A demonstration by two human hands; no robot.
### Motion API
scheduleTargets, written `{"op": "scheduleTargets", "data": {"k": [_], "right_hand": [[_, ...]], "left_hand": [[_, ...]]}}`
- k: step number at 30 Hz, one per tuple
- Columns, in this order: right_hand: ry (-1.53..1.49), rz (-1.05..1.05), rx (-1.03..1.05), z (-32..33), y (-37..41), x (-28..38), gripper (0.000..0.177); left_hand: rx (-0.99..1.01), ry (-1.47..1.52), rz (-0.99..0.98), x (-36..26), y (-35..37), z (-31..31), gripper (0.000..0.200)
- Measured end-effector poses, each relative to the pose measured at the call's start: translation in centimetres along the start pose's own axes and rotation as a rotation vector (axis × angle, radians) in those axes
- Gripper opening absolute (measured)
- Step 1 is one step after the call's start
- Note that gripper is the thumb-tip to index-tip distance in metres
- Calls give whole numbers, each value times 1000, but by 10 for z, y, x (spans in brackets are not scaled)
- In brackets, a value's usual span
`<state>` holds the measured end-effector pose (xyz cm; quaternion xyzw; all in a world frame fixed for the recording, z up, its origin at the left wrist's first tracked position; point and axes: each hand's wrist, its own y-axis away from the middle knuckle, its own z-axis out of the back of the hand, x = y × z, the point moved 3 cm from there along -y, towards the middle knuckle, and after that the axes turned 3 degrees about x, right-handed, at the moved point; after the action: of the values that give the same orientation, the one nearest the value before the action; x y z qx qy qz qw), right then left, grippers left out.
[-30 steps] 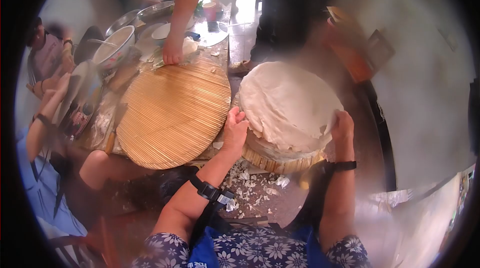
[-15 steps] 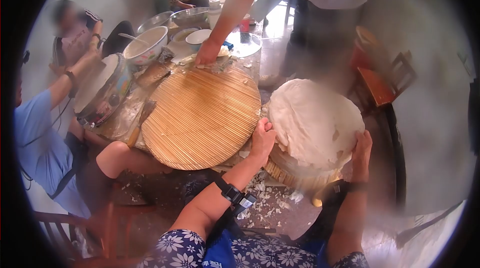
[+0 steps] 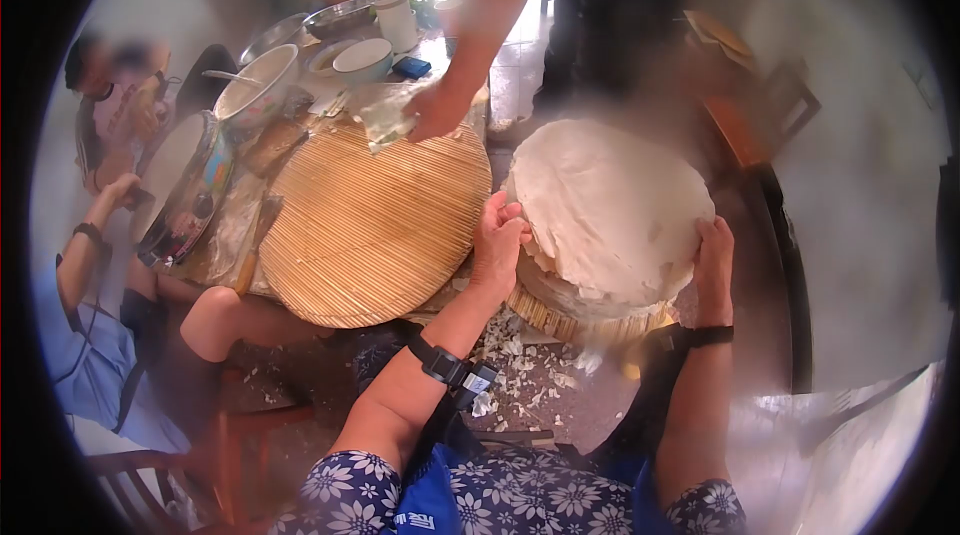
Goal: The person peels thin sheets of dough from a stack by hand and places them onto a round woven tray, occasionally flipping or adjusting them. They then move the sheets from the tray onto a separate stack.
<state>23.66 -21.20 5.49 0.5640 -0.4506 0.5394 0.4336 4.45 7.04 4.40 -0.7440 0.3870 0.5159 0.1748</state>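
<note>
Left hand (image 3: 497,247) and right hand (image 3: 714,260) hold the pale sheets (image 3: 610,205), fingers narrowed near opposite edges of the mat (image 3: 590,328), apparently for balance.

The left arm (image 3: 410,380) slants forward and inward to the left hand (image 3: 495,243), its fingers (image 3: 512,223) curled, while the right arm (image 3: 692,385) runs straighter ahead to the right hand (image 3: 714,257), bent inward, the two well apart

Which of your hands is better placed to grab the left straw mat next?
Probably my left hand: it's right beside that straw mat. My right hand is across the pale sheets.
</note>
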Motion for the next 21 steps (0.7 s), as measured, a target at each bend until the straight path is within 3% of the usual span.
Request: {"op": "scheduleTargets", "data": {"k": [8, 11, 17, 21], "right_hand": [[-62, 39, 34, -6, -1, -1, 14], [-69, 15, 21, -5, -4, -6, 13], [-7, 5, 28, 2, -9, -12, 13], [-21, 11, 20, -2, -8, -10, 15]], "left_hand": [[47, 220, 17, -3, 6, -4, 56], [80, 267, 90, 8, 2, 1, 47], [194, 104, 210, 8, 6, -3, 27], [184, 63, 198, 5, 11, -8, 28]]}}
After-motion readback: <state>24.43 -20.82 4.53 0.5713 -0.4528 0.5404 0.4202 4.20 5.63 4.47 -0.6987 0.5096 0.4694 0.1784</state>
